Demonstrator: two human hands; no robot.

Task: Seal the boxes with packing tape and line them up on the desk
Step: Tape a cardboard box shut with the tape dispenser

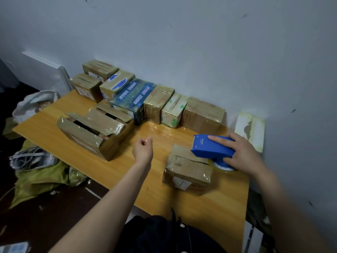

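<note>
Now the right grip (240,154) is clamped on the blue plastic tape dispenser (211,146) above the small brown cardboard box (187,170) on the desk (173,212); left grip (143,148) curled together, empty. Next, probably: tape its seam.

One view, head-worn, wide-angle. Stands at near edge of desk (113,172), faces far wall (200,42), tilted well down. Close range: both forearms enter from bottom of frame, left hand (143,149) at centre, right hand (240,154) on tape dispenser (212,147) at right. Floor (54,225) visible at left.
</note>
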